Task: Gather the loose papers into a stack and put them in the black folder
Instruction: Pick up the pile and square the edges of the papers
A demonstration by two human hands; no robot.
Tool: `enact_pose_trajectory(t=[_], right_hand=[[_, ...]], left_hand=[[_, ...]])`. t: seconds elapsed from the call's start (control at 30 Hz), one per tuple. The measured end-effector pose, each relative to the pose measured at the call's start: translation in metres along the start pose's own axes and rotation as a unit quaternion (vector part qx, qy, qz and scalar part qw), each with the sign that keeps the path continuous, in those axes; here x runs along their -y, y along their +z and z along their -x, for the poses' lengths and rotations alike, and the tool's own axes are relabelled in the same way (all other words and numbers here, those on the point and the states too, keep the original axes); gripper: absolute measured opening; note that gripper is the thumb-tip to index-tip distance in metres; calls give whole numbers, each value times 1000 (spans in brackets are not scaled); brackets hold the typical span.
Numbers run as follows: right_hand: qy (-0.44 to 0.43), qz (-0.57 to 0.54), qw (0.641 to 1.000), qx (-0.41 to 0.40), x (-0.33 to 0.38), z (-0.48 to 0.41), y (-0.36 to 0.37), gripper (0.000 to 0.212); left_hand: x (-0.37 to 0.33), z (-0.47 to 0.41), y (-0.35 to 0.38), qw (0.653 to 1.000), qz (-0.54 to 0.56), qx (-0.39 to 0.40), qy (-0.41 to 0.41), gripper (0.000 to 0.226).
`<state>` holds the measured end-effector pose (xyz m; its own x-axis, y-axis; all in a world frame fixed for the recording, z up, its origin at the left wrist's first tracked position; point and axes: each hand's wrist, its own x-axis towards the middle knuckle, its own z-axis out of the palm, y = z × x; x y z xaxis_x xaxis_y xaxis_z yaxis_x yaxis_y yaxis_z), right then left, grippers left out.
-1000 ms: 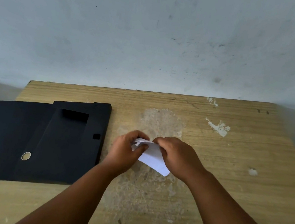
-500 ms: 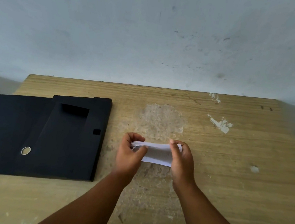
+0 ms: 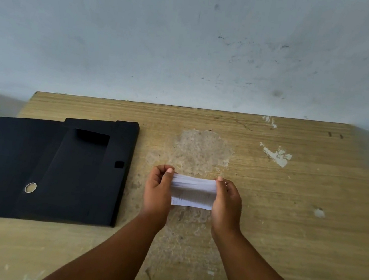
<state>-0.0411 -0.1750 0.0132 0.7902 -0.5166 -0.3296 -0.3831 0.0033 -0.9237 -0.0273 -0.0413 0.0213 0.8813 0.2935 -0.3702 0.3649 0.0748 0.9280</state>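
Pale, scuffed wall (image 3: 190, 47) up top, and below it a worn wooden desk (image 3: 285, 222) with a rough, peeled patch in the middle. Over that patch, the papers (image 3: 192, 191): a small white bundle, creased along its upper part, faint print on the lower part, held level just above the wood. The left hand (image 3: 157, 190) pinches one short end, the right hand (image 3: 226, 202) pinches the other, thumbs on top. Off to the left lies the black folder (image 3: 47, 169), flat and opened out, with a round hole ringed in metal, well apart from the papers.
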Motion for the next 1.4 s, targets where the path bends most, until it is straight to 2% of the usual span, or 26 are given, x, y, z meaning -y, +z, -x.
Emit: enact_pose_trajectory(t=[0.13,0.23,0.3,0.4,0.53,0.63,0.8,0.87,0.97,1.13,1.23,1.4], right_hand=[[0,3,1000,19,-1,0,0,34],[-28,-40,996,81,-2,0,-8,36],[-80,-10,986,144,-5,-2,-18,34],[-109,98,972,186,-11,-10,-28,33],[-176,205,953,134,-18,-21,-33,23],[-210,214,948,110,-20,-25,-34,16],[-252,198,947,30,-16,-15,-25,17],[-244,186,952,10,-17,-10,-19,16],[-189,164,968,-6,-22,-4,-12,16],[-141,106,984,36,-17,6,-9,23],[-122,75,990,22,-12,5,-8,18],[-78,62,995,1,-7,0,-5,24]], left_hand=[[0,2,-1,999,3,36,4,21],[2,-1,-14,992,3,124,36,29],[4,-6,-21,983,-65,169,41,30],[3,-13,-26,967,-179,173,48,31],[3,-21,-30,959,-223,151,92,9],[1,-21,-28,966,-209,116,100,7],[2,-13,-13,973,-185,40,129,8],[5,-10,-7,978,-158,32,131,8],[13,-6,-3,983,-133,54,115,3],[17,-8,-4,988,-100,57,102,11],[16,-9,-4,990,-85,57,93,17],[11,-10,-3,993,-59,59,80,25]])
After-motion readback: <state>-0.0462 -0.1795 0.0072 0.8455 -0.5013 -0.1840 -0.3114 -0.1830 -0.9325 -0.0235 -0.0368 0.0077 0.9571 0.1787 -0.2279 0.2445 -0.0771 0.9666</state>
